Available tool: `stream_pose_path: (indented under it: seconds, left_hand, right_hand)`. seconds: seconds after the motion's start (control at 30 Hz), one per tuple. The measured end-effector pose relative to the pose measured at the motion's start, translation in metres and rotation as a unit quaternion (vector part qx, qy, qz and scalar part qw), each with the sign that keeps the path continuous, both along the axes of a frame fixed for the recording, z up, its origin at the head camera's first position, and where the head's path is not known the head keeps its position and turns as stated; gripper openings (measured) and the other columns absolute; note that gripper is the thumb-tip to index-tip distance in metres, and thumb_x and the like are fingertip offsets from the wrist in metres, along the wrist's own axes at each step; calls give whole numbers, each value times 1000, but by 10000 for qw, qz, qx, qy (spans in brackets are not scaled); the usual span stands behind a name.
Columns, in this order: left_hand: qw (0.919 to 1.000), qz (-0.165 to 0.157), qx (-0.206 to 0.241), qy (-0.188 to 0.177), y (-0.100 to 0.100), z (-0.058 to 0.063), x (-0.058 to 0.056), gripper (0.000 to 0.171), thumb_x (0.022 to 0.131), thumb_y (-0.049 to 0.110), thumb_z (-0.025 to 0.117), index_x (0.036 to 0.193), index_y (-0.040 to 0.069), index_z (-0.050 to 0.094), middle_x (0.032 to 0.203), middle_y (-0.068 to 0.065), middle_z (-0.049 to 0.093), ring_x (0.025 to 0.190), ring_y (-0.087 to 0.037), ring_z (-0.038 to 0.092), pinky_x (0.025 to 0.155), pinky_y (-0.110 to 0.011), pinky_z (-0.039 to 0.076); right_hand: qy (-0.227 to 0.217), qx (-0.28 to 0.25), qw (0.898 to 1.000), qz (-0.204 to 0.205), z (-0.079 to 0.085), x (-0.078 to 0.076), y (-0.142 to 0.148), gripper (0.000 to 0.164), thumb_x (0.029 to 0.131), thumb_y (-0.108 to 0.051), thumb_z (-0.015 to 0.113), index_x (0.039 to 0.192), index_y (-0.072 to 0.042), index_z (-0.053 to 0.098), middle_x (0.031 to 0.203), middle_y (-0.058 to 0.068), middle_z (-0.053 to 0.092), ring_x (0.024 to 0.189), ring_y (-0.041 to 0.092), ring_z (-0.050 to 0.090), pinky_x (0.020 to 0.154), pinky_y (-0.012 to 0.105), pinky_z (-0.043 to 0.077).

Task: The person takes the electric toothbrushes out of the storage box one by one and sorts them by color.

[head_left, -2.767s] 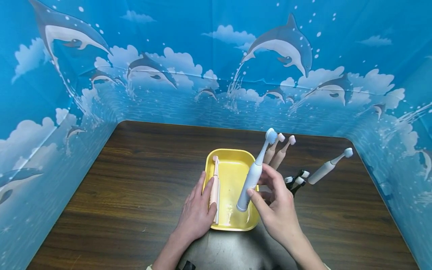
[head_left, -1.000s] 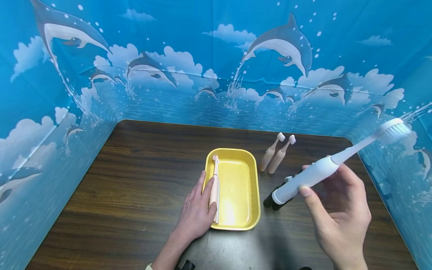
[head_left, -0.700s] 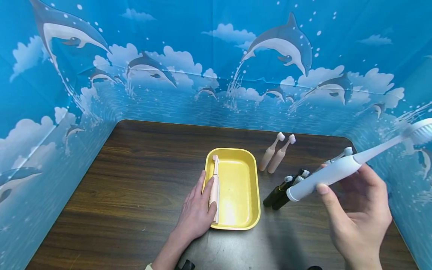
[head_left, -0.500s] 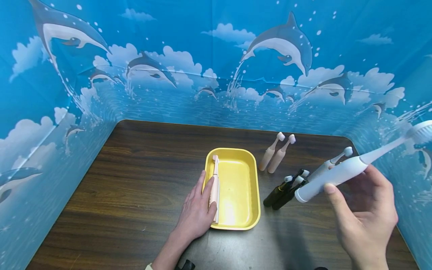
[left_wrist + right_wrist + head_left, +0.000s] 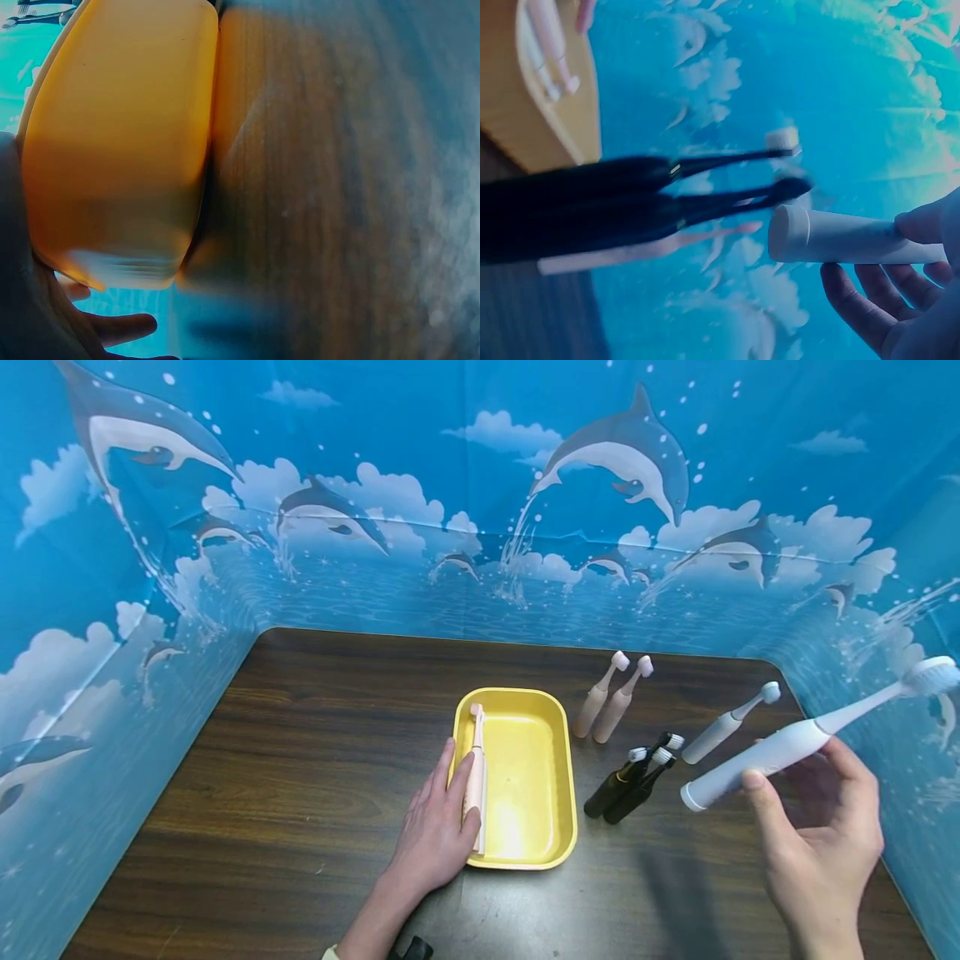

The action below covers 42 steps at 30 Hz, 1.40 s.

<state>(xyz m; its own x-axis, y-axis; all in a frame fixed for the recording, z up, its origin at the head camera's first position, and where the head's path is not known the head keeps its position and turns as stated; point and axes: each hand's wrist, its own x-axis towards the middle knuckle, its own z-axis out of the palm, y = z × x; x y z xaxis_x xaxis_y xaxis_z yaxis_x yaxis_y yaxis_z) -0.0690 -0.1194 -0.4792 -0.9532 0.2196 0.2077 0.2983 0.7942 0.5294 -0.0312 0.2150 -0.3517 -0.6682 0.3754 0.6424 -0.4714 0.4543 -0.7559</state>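
Note:
My right hand holds a white electric toothbrush between thumb and fingers, raised and tilted above the right side of the table. In the right wrist view the brush's base points at the black toothbrushes. My left hand lies over the left rim of a yellow tray, its fingers fairly straight. Inside the tray, along that rim, is a pink electric toothbrush, partly covered by the left fingers and thumb. A second pale brush beside it shows in the right wrist view.
Several black electric toothbrushes stand close together right of the tray. Two pale pink ones stand behind them, and another white one stands farther right. A blue dolphin-print sheet walls the dark wooden table.
My right hand has carried the white toothbrush from above the tray to the right side of the table, and lately slightly farther right. The left hand has stayed on the tray.

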Motion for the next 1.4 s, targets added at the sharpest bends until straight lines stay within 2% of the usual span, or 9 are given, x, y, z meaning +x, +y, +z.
stream_pose_path:
  seconds: [0.2,0.43,0.5,0.67,0.77,1.07,1.4]
  left_hand:
    - [10000,-5,15,4,0,0,0,68,90,20,62,155,10,45,169,-12,20,138,-40,45,96,-64,44]
    - [10000,-5,-7,43,0,0,0,68,89,20,62,155,10,45,169,-12,20,131,-39,51,94,-63,45]
    - [10000,-5,-17,29,1,-1,-1,68,90,20,61,155,10,44,169,-12,20,126,-38,54,94,-63,45]
    - [10000,-2,-33,-29,1,0,0,69,90,21,61,156,11,43,170,-10,17,119,-37,57,95,-62,45]
    - [10000,9,-21,-46,1,0,0,69,91,21,61,156,11,43,170,-10,17,119,-37,57,96,-62,44]
    - [10000,29,-16,-21,0,-1,-1,69,91,20,60,156,11,43,170,-10,18,116,-36,58,94,-62,45]
    - [9999,51,-103,-58,-1,1,-1,69,91,21,60,157,12,42,170,-10,18,115,-35,58,93,-60,46]
  right_hand:
    - [-543,210,9972,-466,-18,-7,9,64,84,17,69,143,0,50,124,-2,59,104,10,63,70,9,50]
    - [-1158,703,9833,-1219,-47,-23,21,67,86,11,72,146,-3,48,124,-22,49,104,-4,56,75,4,45]
    - [-1195,810,9803,-1349,-56,-28,25,67,86,10,72,147,-4,48,124,-18,53,103,-8,54,75,3,43]
    - [-1209,965,9766,-1495,-75,-37,31,63,88,7,71,146,-2,48,124,15,61,101,-14,51,74,1,42]
    - [-1259,990,9745,-1571,-82,-40,33,60,89,6,70,145,-1,48,125,25,60,101,-16,49,73,2,41]
    - [-1514,871,9694,-1726,-101,-47,41,59,91,4,69,145,-3,47,126,26,59,99,-16,47,75,2,41]
    - [-1765,699,9633,-1900,-117,-59,47,56,94,-1,67,145,-6,45,127,23,60,101,-3,54,77,6,43]
